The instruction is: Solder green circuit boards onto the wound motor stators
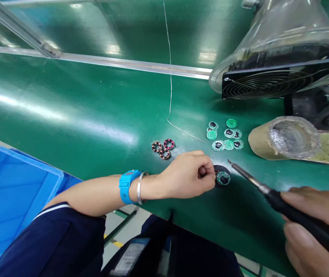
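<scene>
My right hand (317, 227) grips a soldering iron (286, 204), whose tip points up and to the left, a short way off a small round circuit board (222, 178). That board lies in a round black holder (221, 168) on the green table. At the holder's left edge, my left hand (192, 173) is closed in a pinch; whatever is between its fingertips is hidden. Three copper-wound ring coils (165, 154) lie beyond my left wrist. Several more round boards (229, 145), some green and some with black blobs, are spread past the holder. A thin strand of solder wire (170, 84) hangs down, its end near the boards.
A cardboard-coloured cup (261, 140) stands on the right beside a flat tan block (328, 148). Behind it is a clear hood with a black fan (268, 82). A metal rail (124, 63) runs along the back. A blue crate (17, 207) sits at lower left.
</scene>
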Demonstrator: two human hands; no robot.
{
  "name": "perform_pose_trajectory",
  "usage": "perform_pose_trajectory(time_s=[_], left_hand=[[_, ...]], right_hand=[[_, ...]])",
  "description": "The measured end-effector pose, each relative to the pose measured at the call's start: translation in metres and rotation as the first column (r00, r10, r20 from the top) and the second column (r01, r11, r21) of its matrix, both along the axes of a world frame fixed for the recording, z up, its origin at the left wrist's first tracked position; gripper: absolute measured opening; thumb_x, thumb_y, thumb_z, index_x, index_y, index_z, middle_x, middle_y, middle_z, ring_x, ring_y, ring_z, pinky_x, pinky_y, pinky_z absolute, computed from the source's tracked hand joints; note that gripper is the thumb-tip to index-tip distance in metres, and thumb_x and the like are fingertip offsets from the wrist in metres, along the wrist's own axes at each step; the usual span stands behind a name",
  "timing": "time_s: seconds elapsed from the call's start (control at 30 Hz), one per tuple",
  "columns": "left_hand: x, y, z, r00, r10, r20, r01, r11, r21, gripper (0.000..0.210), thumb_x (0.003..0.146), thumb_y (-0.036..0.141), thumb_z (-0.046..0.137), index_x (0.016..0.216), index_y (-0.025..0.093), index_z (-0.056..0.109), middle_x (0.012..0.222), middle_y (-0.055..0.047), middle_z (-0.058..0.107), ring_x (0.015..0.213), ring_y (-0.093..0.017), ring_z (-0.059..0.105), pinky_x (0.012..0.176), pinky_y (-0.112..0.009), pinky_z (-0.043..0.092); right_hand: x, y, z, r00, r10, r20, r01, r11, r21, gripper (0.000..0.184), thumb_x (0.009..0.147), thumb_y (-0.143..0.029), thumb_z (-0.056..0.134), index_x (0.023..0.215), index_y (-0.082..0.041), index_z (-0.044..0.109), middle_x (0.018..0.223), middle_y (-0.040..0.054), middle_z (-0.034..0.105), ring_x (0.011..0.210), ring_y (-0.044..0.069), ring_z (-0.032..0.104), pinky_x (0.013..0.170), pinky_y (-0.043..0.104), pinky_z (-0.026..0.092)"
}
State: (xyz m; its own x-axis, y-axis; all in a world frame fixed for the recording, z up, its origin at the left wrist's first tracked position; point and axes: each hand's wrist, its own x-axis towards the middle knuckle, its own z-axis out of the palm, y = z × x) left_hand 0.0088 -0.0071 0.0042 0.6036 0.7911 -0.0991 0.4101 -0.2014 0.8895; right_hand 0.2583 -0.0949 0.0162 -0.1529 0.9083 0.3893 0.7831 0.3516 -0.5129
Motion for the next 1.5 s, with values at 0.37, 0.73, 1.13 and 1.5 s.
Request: perform_pose_trajectory(time_s=[0.37, 0.73, 1.13, 1.5], left_hand=[[-0.002, -0.003, -0.002, 0.998, 0.019, 0.063, -0.016, 0.999, -0.046, 0.005, 0.077, 0.014, 0.060, 0.074, 0.014, 0.064, 0.072, 0.002, 0.054, 0.063, -0.007, 0.053, 0.057, -0.019, 0.045], [0.000, -0.005, -0.005, 0.982, -0.039, 0.186, 0.019, 0.994, 0.109, 0.019, 0.082, 0.024, 0.064, 0.099, 0.014, 0.067, 0.093, -0.002, 0.065, 0.055, -0.003, 0.059, 0.053, -0.016, 0.051], [0.005, -0.002, -0.008, 0.978, 0.019, 0.207, -0.011, 0.999, -0.036, 0.013, 0.073, 0.016, 0.066, 0.086, 0.013, 0.068, 0.081, -0.001, 0.066, 0.058, -0.006, 0.061, 0.054, -0.016, 0.052], [-0.012, 0.005, -0.020, 0.962, -0.230, 0.149, 0.156, 0.906, 0.393, 0.016, 0.091, 0.019, 0.058, 0.094, 0.017, 0.073, 0.106, -0.007, 0.073, 0.095, -0.013, 0.071, 0.085, -0.021, 0.058]], right_hand=[[-0.058, 0.028, -0.008, 0.982, 0.183, 0.049, -0.187, 0.976, 0.108, 0.033, 0.080, -0.010, 0.071, 0.111, -0.019, 0.062, 0.095, 0.0048, 0.072, 0.086, 0.018, 0.067, 0.079, 0.032, 0.054], [-0.035, 0.020, -0.011, 0.997, 0.071, -0.003, -0.071, 0.996, -0.062, 0.030, 0.088, -0.028, 0.065, 0.117, -0.026, 0.058, 0.102, 0.0016, 0.069, 0.083, 0.015, 0.068, 0.070, 0.025, 0.054], [-0.049, 0.019, -0.025, 0.991, 0.087, -0.099, -0.079, 0.994, 0.080, 0.035, 0.081, -0.020, 0.074, 0.112, -0.023, 0.058, 0.107, 0.0012, 0.072, 0.093, 0.015, 0.071, 0.087, 0.027, 0.057], [-0.047, 0.022, -0.028, 0.987, 0.148, -0.059, -0.143, 0.986, 0.081, 0.039, 0.079, -0.014, 0.075, 0.115, -0.021, 0.062, 0.108, 0.0014, 0.072, 0.092, 0.014, 0.071, 0.089, 0.026, 0.056]])
